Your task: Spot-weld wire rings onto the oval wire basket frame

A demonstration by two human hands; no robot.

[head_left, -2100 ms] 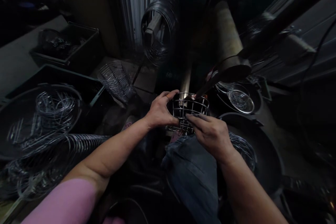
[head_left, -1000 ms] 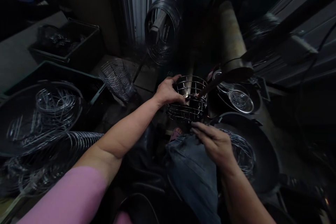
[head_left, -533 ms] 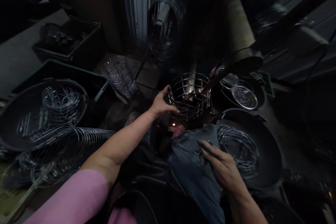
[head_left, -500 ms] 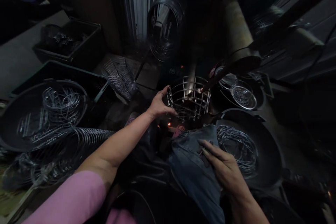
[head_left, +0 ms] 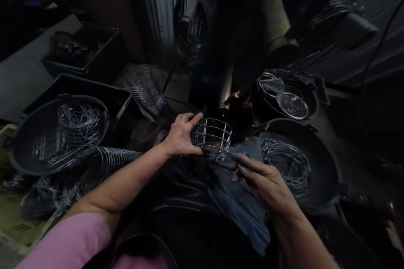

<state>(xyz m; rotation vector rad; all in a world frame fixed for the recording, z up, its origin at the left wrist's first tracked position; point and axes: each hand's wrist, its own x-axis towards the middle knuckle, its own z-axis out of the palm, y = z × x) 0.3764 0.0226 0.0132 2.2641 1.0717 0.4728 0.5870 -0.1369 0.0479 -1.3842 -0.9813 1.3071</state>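
My left hand (head_left: 180, 135) is closed on the left rim of a small round wire basket (head_left: 212, 135), which it holds low in front of my knees. My right hand (head_left: 262, 181) hovers just right of the basket over a blue cloth (head_left: 243, 206) on my lap. Its fingertips are pinched together on something thin that I cannot make out. The basket's lower edge touches the cloth. Behind the basket a vertical metal post (head_left: 226, 88) of a machine rises into the dark.
A black basin (head_left: 318, 164) of wire rings sits at the right and a second basin (head_left: 22, 151) of wire rings at the left. A stack of wire baskets (head_left: 145, 90) leans behind my left hand. A wire coil (head_left: 192, 23) hangs above, and dark crates (head_left: 94, 56) stand far left.
My left hand has pulled the basket down and toward me, away from the machine post. My right hand has moved up from my lap toward the basket.
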